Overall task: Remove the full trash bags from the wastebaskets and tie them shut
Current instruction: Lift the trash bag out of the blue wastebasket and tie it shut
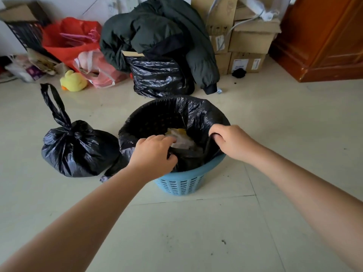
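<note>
Head view: left hand and right hand each pinch near edge of black trash bag lining blue wastebasket. Far edge lies beyond both grips, over rim. Tied bag sits left, touching.

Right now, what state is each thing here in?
Blue wastebasket: upright, still lined.
Bag in it: open, partly pulled off the near rim.
Bag on the floor: tied shut.
Left hand: gripping the bag's edge.
Right hand: gripping the bag's edge.
</note>
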Tool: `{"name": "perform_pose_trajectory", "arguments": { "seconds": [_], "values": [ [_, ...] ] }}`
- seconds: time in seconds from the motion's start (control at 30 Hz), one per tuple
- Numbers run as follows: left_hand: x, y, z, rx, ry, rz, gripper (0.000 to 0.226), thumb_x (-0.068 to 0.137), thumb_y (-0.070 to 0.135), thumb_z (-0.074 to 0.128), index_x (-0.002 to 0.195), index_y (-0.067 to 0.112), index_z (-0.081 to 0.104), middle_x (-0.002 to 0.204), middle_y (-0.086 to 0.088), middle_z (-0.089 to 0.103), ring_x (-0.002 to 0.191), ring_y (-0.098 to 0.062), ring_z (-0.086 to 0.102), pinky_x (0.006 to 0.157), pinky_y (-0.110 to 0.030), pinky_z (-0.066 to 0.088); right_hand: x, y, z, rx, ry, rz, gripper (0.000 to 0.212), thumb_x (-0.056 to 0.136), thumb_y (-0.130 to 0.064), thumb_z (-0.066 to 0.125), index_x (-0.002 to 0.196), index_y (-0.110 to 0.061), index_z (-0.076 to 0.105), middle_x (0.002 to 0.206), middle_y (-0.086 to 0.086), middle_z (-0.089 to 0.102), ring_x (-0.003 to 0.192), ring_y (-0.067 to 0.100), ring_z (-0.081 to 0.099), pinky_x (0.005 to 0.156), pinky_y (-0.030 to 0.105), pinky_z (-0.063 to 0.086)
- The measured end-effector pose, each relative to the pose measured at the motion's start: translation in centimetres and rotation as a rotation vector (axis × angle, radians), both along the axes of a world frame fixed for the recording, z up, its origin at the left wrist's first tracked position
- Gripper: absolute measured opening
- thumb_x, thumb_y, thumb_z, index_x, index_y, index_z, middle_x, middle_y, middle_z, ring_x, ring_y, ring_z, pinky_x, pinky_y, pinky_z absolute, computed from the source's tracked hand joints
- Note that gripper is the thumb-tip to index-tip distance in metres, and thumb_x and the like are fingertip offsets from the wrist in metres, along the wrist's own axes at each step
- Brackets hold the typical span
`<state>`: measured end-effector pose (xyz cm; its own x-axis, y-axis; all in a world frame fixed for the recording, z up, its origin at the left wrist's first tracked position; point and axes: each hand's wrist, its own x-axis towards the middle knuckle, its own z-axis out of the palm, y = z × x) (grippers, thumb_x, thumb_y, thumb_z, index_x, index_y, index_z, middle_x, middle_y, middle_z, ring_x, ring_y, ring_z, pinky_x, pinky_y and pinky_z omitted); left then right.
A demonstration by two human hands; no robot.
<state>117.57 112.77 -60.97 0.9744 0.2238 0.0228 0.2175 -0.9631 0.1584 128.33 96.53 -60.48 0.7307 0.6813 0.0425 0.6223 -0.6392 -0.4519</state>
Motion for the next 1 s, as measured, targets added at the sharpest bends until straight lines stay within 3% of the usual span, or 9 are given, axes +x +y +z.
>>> {"name": "perform_pose_trajectory", "arguments": {
  "seconds": [0.1, 0.2, 0.3, 0.37, 0.53, 0.7, 0.8, 0.9, 1.0],
  "values": [
    [-0.7, 0.6, 0.1, 0.038, 0.027, -0.009, 0.045, 0.089, 0.026, 0.026, 0.114, 0.011, 0.060, 0.108, -0.009, 0.062, 0.109, -0.028, 0.055, 0.087, -0.034, 0.040, -1.0, -0.1, 1.1, -0.049, 0.133, 0.116, 0.023, 0.094, -0.009, 0.039, 0.102, -0.007, 0.060, 0.084, 0.003, 0.054, 0.078, 0.017, 0.046, 0.065, 0.023, 0.028],
    [-1.4, 2.5, 0.2, -0.051, -0.002, 0.175, 0.022, 0.095, 0.014, 0.037, 0.093, 0.002, 0.054, 0.100, -0.017, 0.061, 0.099, -0.034, 0.057, 0.070, -0.033, 0.035, -1.6, -0.8, 2.3, -0.135, 0.198, 0.208, 0.005, 0.091, -0.020, 0.051, 0.087, -0.017, 0.053, 0.067, -0.007, 0.046, 0.063, 0.009, 0.042, 0.056, 0.018, 0.031],
    [-2.0, 3.2, 0.2, -0.060, 0.035, 0.214, 0.018, 0.096, 0.016, 0.036, 0.081, 0.008, 0.042, 0.082, -0.012, 0.051, 0.094, -0.036, 0.057, 0.068, -0.031, 0.033, -0.5, -1.8, 2.3, -0.313, 0.090, 0.228, 0.013, 0.085, -0.014, 0.059, 0.098, -0.016, 0.060, 0.079, -0.004, 0.048, 0.077, 0.014, 0.048, 0.072, 0.018, 0.041],
    [-1.9, 3.3, 0.1, -0.043, 0.070, 0.218, 0.019, 0.097, 0.019, 0.036, 0.081, 0.009, 0.041, 0.084, -0.014, 0.054, 0.094, -0.036, 0.058, 0.072, -0.034, 0.040, 1.2, -2.6, 2.0, -0.373, -0.041, 0.138, 0.020, 0.082, -0.005, 0.056, 0.101, -0.007, 0.063, 0.087, 0.003, 0.044, 0.090, 0.025, 0.052, 0.079, 0.031, 0.043],
    [-1.8, 3.8, 0.9, 0.122, 0.276, 0.015, 0.033, 0.088, 0.049, 0.047, 0.095, 0.016, 0.045, 0.095, -0.004, 0.056, 0.102, -0.025, 0.056, 0.086, -0.035, 0.043, 5.2, -4.0, 2.1, -0.412, -0.186, -0.223, 0.018, 0.086, -0.013, 0.053, 0.088, -0.001, 0.066, 0.084, 0.014, 0.054, 0.086, 0.033, 0.054, 0.068, 0.029, 0.039],
    [-1.2, 4.7, 3.0, 0.209, 0.210, 0.067, 0.032, 0.086, 0.009, 0.045, 0.118, 0.013, 0.047, 0.117, -0.007, 0.052, 0.116, -0.025, 0.047, 0.091, -0.035, 0.042, 5.8, -1.7, 3.6, -0.138, 0.033, -0.361, 0.039, 0.091, -0.009, 0.044, 0.053, -0.005, 0.036, 0.055, 0.010, 0.034, 0.072, 0.026, 0.040, 0.053, 0.031, 0.022],
    [-1.2, 5.5, 5.1, 0.321, 0.159, 0.178, 0.033, 0.089, 0.006, 0.043, 0.121, 0.013, 0.047, 0.122, -0.008, 0.048, 0.120, -0.027, 0.044, 0.090, -0.035, 0.042, 5.0, 0.3, 5.6, 0.040, 0.031, -0.258, 0.029, 0.093, -0.008, 0.039, 0.076, 0.011, 0.053, 0.071, 0.025, 0.051, 0.080, 0.037, 0.048, 0.057, 0.031, 0.023],
    [-1.7, 5.7, 7.1, 0.376, 0.164, 0.329, 0.031, 0.091, 0.003, 0.042, 0.121, 0.008, 0.046, 0.123, -0.012, 0.048, 0.118, -0.030, 0.045, 0.082, -0.035, 0.042, 3.9, 0.9, 6.7, -0.113, 0.003, 0.024, 0.029, 0.096, -0.020, 0.041, 0.087, 0.003, 0.057, 0.078, 0.015, 0.058, 0.082, 0.030, 0.054, 0.061, 0.031, 0.029],
    [-1.6, 6.4, 7.8, 0.194, 0.169, 0.481, 0.029, 0.093, 0.003, 0.038, 0.119, 0.004, 0.050, 0.116, -0.016, 0.055, 0.106, -0.034, 0.054, 0.071, -0.035, 0.039, 3.6, 0.0, 7.9, -0.328, 0.046, 0.126, 0.036, 0.088, -0.038, 0.054, 0.109, -0.010, 0.061, 0.098, 0.007, 0.062, 0.088, 0.023, 0.055, 0.066, 0.027, 0.039]
  ]
}}
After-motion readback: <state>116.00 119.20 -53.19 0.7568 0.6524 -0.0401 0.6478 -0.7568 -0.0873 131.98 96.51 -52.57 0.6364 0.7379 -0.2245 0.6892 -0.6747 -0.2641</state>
